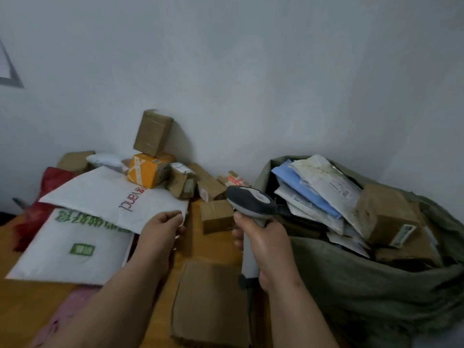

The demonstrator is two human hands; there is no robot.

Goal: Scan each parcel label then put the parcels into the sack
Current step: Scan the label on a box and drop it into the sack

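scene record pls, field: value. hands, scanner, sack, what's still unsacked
left hand: pinches corner of white mailer
right hand: grips scanner by its handle
sack: green, open, right of the table, holds mailers and boxes
unsacked: white mailer, second white mailer with green print, orange box, several brown boxes
table: wooden
label being scanned: cannot tell

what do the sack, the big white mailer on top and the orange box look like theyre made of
Sack: looks like woven olive fabric, matte, slumping in soft folds.
White mailer: probably thin plastic film or coated paper; smooth, slightly crinkled, printed lettering.
Orange box: seemingly printed cardboard, crisp edges, with a pale X across one face.
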